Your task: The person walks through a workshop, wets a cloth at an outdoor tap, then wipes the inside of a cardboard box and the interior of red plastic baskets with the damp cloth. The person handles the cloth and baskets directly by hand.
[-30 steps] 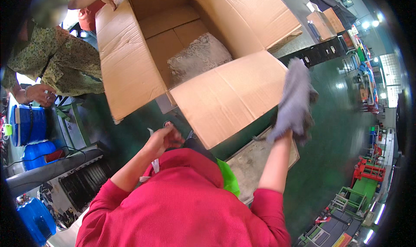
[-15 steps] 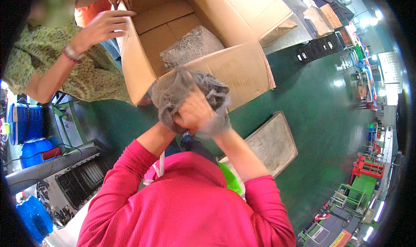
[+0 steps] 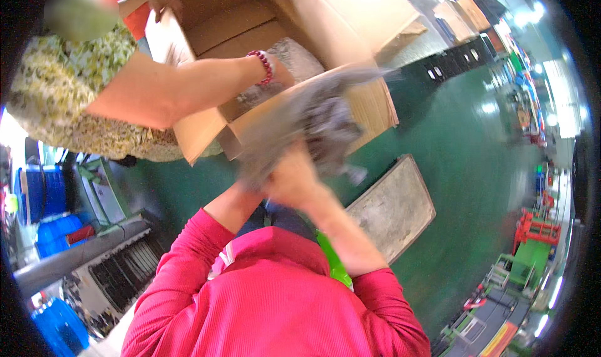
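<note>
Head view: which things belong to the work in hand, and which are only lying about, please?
Likely in use:
Grey cloth, blurred, in the right hand
Open cardboard box
Package inside it, by a co-worker's hand

Likely just lying about:
Flat board on the green floor
Blue containers at left

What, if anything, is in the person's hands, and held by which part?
Grey cloth, apparently gripped at its near side by the right hand; the left hand is hidden, its hold unclear.
</note>
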Available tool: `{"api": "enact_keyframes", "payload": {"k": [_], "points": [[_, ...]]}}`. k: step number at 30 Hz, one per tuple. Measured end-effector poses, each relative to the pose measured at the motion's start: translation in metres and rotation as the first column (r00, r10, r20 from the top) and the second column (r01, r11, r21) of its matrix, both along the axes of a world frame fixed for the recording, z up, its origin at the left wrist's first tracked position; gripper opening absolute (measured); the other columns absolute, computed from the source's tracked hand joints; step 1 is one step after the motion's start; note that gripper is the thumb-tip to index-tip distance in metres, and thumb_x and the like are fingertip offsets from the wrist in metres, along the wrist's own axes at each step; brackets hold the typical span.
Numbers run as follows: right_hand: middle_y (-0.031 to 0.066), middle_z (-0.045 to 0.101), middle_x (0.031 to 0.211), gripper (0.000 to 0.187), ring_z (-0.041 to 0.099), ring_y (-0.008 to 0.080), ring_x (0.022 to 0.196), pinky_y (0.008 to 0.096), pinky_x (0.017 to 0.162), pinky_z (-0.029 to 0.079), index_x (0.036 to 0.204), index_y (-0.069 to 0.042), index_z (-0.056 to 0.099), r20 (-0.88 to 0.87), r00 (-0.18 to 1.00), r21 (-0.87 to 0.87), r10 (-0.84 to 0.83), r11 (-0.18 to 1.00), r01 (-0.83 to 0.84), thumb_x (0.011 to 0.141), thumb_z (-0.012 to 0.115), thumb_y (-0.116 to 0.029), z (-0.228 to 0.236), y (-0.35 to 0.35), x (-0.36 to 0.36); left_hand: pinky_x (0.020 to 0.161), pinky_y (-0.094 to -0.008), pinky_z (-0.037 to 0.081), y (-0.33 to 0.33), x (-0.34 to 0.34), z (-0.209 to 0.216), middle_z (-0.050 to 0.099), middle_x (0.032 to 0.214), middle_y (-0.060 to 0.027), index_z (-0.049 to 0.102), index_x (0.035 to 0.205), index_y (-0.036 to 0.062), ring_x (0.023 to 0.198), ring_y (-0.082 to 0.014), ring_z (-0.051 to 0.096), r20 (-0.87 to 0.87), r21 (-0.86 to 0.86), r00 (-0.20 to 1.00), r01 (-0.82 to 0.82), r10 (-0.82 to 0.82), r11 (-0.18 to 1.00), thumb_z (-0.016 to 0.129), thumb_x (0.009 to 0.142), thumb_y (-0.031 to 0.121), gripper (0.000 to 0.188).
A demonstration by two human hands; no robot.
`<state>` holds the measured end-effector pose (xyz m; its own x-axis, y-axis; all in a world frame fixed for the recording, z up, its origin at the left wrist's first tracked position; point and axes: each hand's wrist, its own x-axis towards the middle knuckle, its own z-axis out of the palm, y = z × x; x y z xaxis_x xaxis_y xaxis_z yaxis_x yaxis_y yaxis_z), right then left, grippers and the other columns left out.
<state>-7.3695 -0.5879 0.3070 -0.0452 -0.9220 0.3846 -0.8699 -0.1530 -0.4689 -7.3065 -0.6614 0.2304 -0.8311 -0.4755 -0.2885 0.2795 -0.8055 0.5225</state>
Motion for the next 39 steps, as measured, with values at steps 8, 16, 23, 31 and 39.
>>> {"api": "enact_keyframes", "payload": {"k": [8,16,23,31,39], "points": [[0.0145,0.045,0.136,0.048,0.033,0.0375,0.129,0.0515,0.109,0.02,0.127,-0.008,0.052,-0.048,0.935,0.427,-0.353,0.839,0.338,0.085,0.052,-0.032,0.012,-0.054,-0.136,0.104,-0.0367,0.035,0.004,-0.007,-0.007,0.045,0.138,-0.0078,0.041,0.136,0.0073,0.122,-0.0218,0.046,-0.018,0.006,1.0,0.024,-0.024,1.0,0.052,0.091,0.03,0.051],[0.0163,0.037,0.142,0.067,0.024,0.0376,0.135,0.0608,0.11,0.004,0.135,-0.011,0.043,-0.333,0.885,0.076,-0.325,0.927,0.368,0.075,0.062,-0.035,-0.026,0.017,-0.056,0.103,-0.0351,0.036,0.011,-0.014,-0.009,0.046,0.137,-0.0072,0.043,0.135,0.0072,0.121,-0.0211,0.047,-0.011,0.002,0.999,0.05,-0.05,0.999,0.055,0.09,0.027,0.05],[0.0149,0.048,0.129,0.075,0.036,0.0346,0.127,0.0531,0.112,0.014,0.123,-0.009,0.053,-0.162,0.981,0.06,-0.108,0.991,0.119,0.055,0.073,-0.036,-0.025,0.003,-0.041,0.102,-0.0336,0.037,0.0,-0.014,-0.007,0.047,0.137,-0.0067,0.045,0.134,0.0071,0.12,-0.0205,0.047,-0.006,-0.007,0.998,0.061,-0.061,0.998,0.057,0.089,0.025,0.05],[0.0155,0.049,0.13,0.051,0.041,0.0321,0.124,0.047,0.108,0.025,0.127,-0.008,0.048,-0.046,0.845,0.04,-0.533,0.844,0.535,0.079,0.059,-0.023,-0.013,-0.008,-0.179,0.101,-0.032,0.037,0.0,-0.006,-0.04,0.048,0.136,-0.0061,0.046,0.133,0.0069,0.119,-0.0197,0.048,0.027,-0.097,0.999,0.041,-0.039,0.994,0.061,0.088,0.022,0.049],[0.0099,0.047,0.13,0.053,0.043,0.0238,0.122,0.0386,0.103,0.034,0.134,-0.007,0.04,0.959,0.271,-0.037,-0.084,0.91,0.414,0.086,0.058,-0.021,0.032,0.101,-0.31,0.091,-0.0353,0.043,0.025,0.126,0.044,0.058,0.118,-0.012,0.055,0.122,0.0045,0.107,-0.0259,0.055,0.844,-0.311,0.372,0.926,-0.385,0.214,0.057,0.09,0.025,0.038]]}}
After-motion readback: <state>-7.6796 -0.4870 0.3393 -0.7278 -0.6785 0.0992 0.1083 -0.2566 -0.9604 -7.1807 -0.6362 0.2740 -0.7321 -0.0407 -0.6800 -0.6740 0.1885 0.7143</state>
